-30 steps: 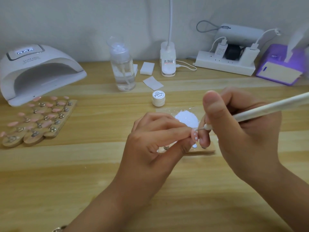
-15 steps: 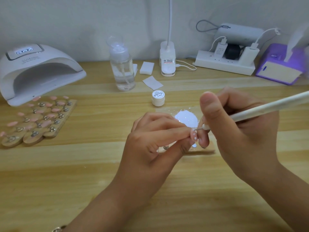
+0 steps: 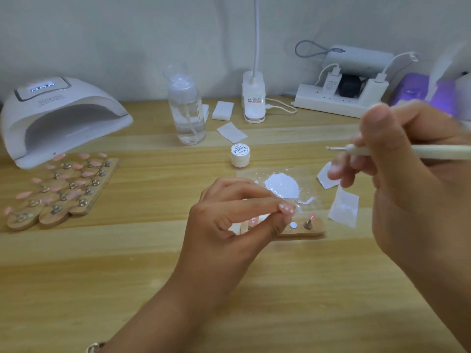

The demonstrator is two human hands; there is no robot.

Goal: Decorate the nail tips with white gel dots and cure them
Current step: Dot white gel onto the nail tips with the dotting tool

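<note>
Moved: right hand (image 3: pixel 407 179) has lifted up and to the right, taking the dotting pen (image 3: pixel 420 152) off the nail tip (image 3: pixel 287 209); its metal point now hangs well apart from the tip, farther back and right.
Left hand (image 3: pixel 229 220): near centre, thumb and forefinger pinching the pink nail tip by its edges, several white dots facing up.
Smear risk: the dots are probably still wet; a fingertip sliding onto the tip's face, or the tip brushing the table (image 3: pixel 229 289), would drag them.
Wooden holder strip (image 3: pixel 316 231): just right of the left hand and partly hidden by it; 1 bare metal disc (image 3: pixel 293 225) and 1 small stand (image 3: pixel 309 222) show. A tip seated askew here could topple face down.
Right hand grip: thumb and fingers curled round the pen shaft, point aimed left.
White gel puddle (image 3: pixel 281 186): just beyond the left hand; an overloaded point would leave blobs instead of even dots.
Gel jar (image 3: pixel 240 156): farther back, lid on.
Rack of pink nail tips (image 3: pixel 58 189): left; whether they are dotted I cannot tell.
Curing lamp (image 3: pixel 58 118): far left, mouth facing the rack; a long wait before curing may let the dots spread.
</note>
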